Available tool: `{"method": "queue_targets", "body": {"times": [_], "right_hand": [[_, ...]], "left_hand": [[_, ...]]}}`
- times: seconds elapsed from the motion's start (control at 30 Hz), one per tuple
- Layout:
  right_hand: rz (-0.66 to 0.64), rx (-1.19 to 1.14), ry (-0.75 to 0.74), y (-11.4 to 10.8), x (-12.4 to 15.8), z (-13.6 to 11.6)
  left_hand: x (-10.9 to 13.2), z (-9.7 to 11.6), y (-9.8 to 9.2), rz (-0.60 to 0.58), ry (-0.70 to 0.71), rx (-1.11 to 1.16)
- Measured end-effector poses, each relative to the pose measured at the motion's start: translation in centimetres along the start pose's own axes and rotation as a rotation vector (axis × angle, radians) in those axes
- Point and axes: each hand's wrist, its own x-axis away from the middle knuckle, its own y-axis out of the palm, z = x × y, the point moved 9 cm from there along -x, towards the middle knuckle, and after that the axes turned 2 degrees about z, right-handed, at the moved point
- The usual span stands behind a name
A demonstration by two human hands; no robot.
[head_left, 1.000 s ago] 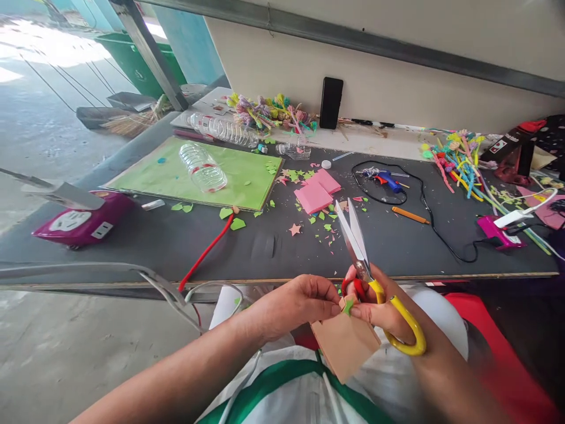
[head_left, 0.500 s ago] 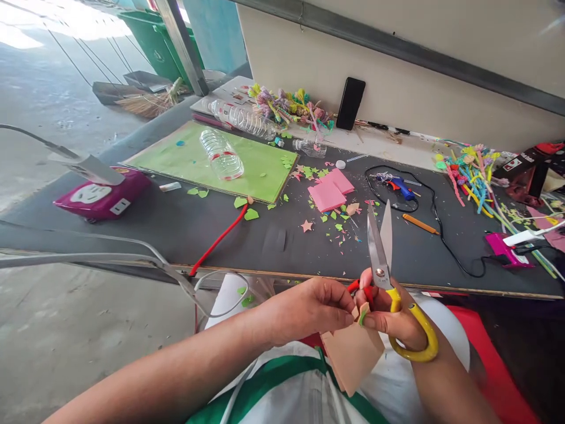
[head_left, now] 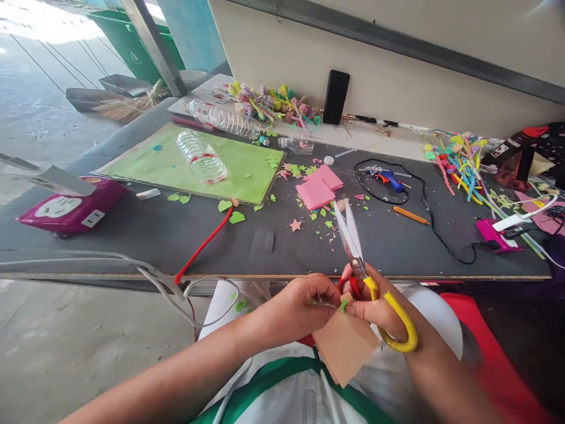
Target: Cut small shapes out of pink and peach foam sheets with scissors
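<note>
A pair of scissors (head_left: 358, 268) with yellow and red handles hangs on my right hand (head_left: 382, 312), its blades a little apart and pointing away from me over the table edge. The same hand pinches a stack of peach-coloured paper squares (head_left: 346, 347) near its upper corner. A small cut green paper piece (head_left: 344, 304) lies against that corner. My left hand (head_left: 309, 303) is closed at the corner from the other side, its fingertips partly hidden. The paper stack tilts down over my lap.
Pink paper squares (head_left: 315, 194), a pink paper star (head_left: 295, 225) and green scraps lie on the dark table (head_left: 212, 253). Green sheets (head_left: 242, 171) carry a plastic bottle (head_left: 200, 156). At right are a blue glue gun (head_left: 392, 181), an orange stick (head_left: 410, 215) and a power strip (head_left: 497, 235).
The view has shifted slightly right. The scissors have tipped left in my right hand. Both hands remain together at the corner of the peach paper, and the green piece there now faces up more.
</note>
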Motion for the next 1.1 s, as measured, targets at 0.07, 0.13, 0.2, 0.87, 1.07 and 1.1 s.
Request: {"method": "queue_targets", "body": {"times": [0.07,0.13,0.2,0.87,1.07,1.1], "right_hand": [[0.010,0.011,0.010,0.0,0.0,-0.1],[-0.002,0.024,0.021,0.3,-0.1,-0.1],[0.008,0.041,0.015,0.5,-0.3,0.0],[0.016,0.004,0.017,0.3,0.2,-0.3],[-0.043,0.008,-0.061,-0.4,-0.1,-0.7],[-0.054,0.004,-0.057,-0.4,-0.1,-0.7]], "left_hand": [[0.1,0.3,0.0,-0.066,-0.028,-0.064],[0.1,-0.1,0.2,-0.108,-0.084,-0.066],[0.0,-0.8,0.3,-0.099,-0.143,-0.055],[0.3,-3.2,-0.3,0.115,-0.242,0.023],[0.6,-2.7,-0.8,0.115,-0.249,0.024],[0.6,-2.5,-0.8,0.119,-0.240,0.037]]}}
